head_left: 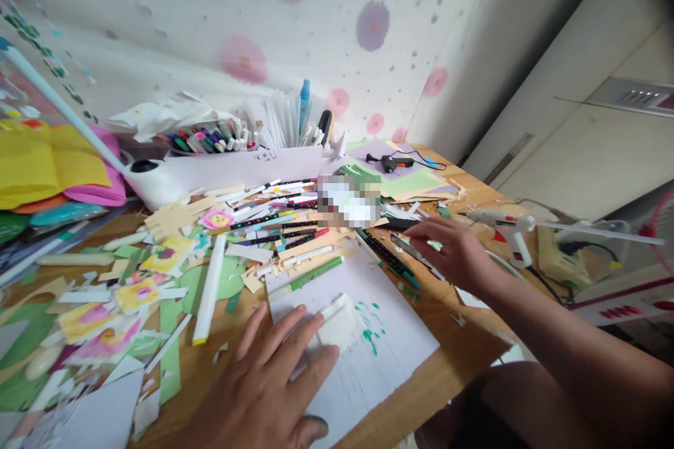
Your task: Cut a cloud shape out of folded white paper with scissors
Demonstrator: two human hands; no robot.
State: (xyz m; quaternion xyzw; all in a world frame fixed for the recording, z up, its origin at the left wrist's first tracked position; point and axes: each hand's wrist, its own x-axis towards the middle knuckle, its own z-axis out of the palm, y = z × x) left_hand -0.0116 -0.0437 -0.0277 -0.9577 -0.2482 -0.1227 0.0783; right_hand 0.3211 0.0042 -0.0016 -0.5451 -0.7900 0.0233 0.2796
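Note:
My left hand (279, 372) lies with fingers spread over a white paper sheet (400, 365) at the table's front. Its fingertips touch the edge of a small folded white tissue (342, 323). Green paint-like marks (371, 326) spot the sheet just right of the tissue. Farther right, my right hand (453, 252) is low over the tabletop with bent, closed fingers. A slim grey tool (413, 252) lies at those fingers; its kind and how it is gripped cannot be made out. A green-and-white marker (316, 273) rests across the sheet's top edge.
Many pens and paper scraps cover the left side, among them a white marker (209, 291) and painted flower pieces (137, 295). A pen box (247, 165) stands behind. At right are a white glue gun (519, 235) and power strip (561, 259); a black glue gun (392, 163) lies farther back.

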